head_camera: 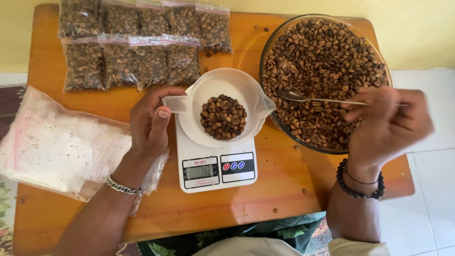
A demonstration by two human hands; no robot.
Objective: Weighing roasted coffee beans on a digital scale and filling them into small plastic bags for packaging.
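A white measuring cup (237, 85) with a small heap of coffee beans (223, 117) sits on a white digital kitchen scale (214, 167). My left hand (150, 124) pinches the cup's handle at its left side. My right hand (386, 124) grips a metal spoon (313, 98), whose bowl lies over the beans in a large glass bowl (268, 47) at the right. The hand is blurred from motion.
Several filled zip bags of beans (137, 42) lie in two rows at the table's far left. A stack of empty plastic bags (61, 147) rests by my left wrist. Loose beans dot the wooden table (284, 189). White floor tiles lie to the right.
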